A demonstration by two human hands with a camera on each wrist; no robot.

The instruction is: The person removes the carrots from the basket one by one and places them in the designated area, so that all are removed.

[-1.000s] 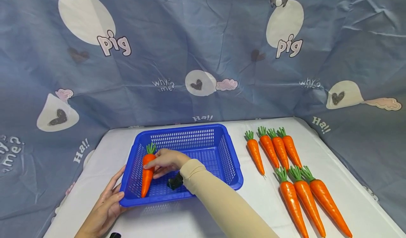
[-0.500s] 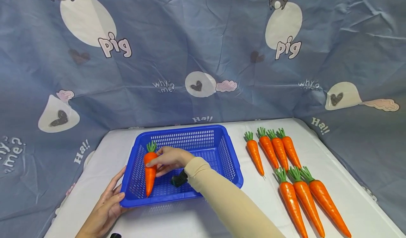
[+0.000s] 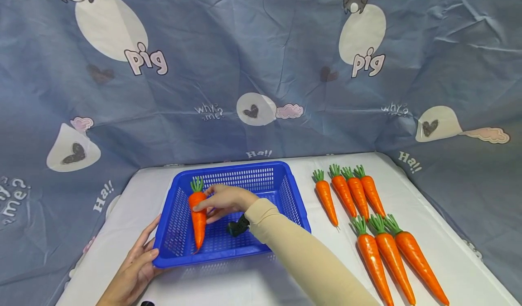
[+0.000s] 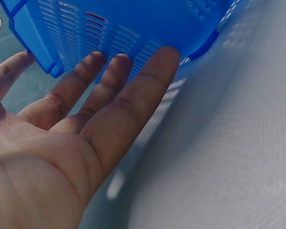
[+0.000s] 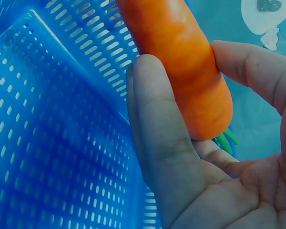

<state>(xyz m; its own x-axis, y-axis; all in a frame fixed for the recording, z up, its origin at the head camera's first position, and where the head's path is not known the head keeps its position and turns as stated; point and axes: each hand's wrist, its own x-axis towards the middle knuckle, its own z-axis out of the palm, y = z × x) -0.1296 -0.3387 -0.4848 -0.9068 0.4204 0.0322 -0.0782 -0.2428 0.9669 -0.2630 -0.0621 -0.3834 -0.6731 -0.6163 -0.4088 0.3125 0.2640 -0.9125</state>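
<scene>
A blue perforated plastic basket [image 3: 232, 253] stands on the white-covered table. My right hand [image 3: 226, 199] is inside it, pinching an orange carrot [image 3: 198, 226] between thumb and fingers. The carrot's green top points to the back and its thin tip toward me. Close up in the right wrist view, the thick end of the carrot [image 5: 181, 52] lies between the thumb and fingers, beside the basket's slotted wall [image 5: 47, 124]. At the basket's near left corner, my left hand [image 3: 136, 265] touches the outside with extended fingers, as the left wrist view also shows.
To the right of the basket, several carrots [image 3: 355, 190] lie side by side at the back. Three more carrots [image 3: 391, 256] lie in front of them. A blue patterned cloth [image 3: 261, 70] hangs behind the white tabletop [image 3: 228, 283].
My right hand has drawn the carrot a little to the right, away from the basket's left wall, and slightly toward the back. My left hand has stayed at the corner.
</scene>
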